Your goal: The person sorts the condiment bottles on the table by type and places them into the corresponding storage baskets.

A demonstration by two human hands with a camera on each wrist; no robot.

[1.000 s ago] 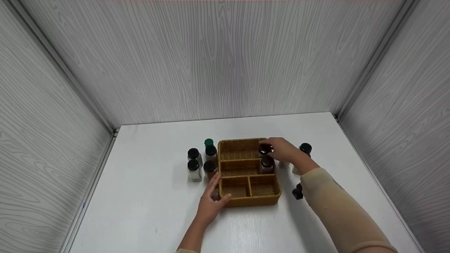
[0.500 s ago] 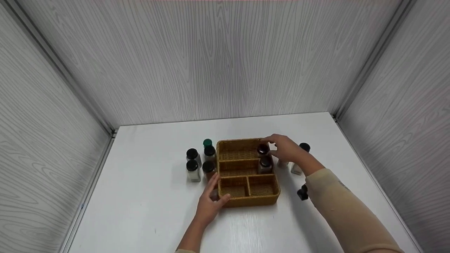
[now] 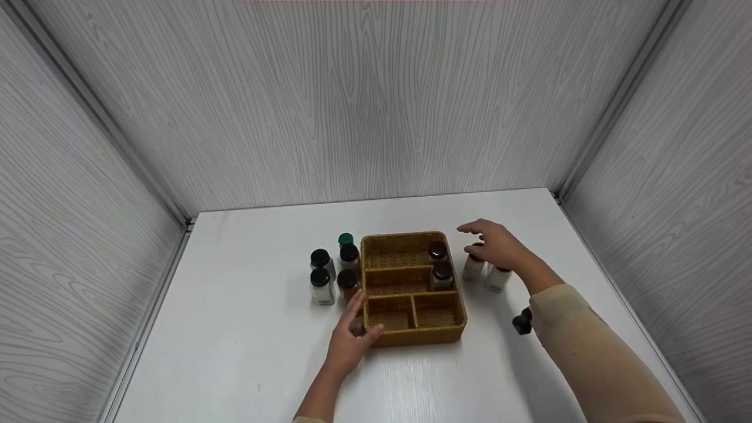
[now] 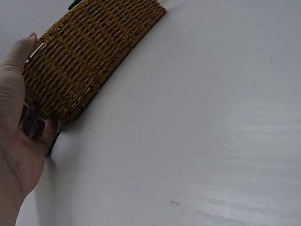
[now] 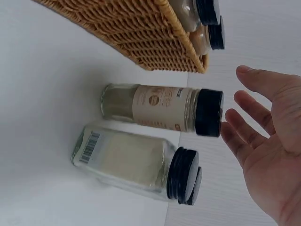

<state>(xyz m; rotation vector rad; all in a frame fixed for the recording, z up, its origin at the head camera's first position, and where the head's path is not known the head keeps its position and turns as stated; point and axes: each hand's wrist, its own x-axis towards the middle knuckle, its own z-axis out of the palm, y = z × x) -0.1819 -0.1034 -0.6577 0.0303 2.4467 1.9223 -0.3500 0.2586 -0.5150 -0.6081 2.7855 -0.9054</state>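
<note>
Apparently filling basket (image 3: 420, 337) — left grip (image 3: 348, 345) holds its corner; right grip (image 3: 497, 244) wide — should next pinch nearest jar (image 5: 161, 109) right of basket.

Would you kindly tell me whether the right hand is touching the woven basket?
Apart: the right wrist view shows a plain gap between the right hand and the rim of the woven basket.
</note>
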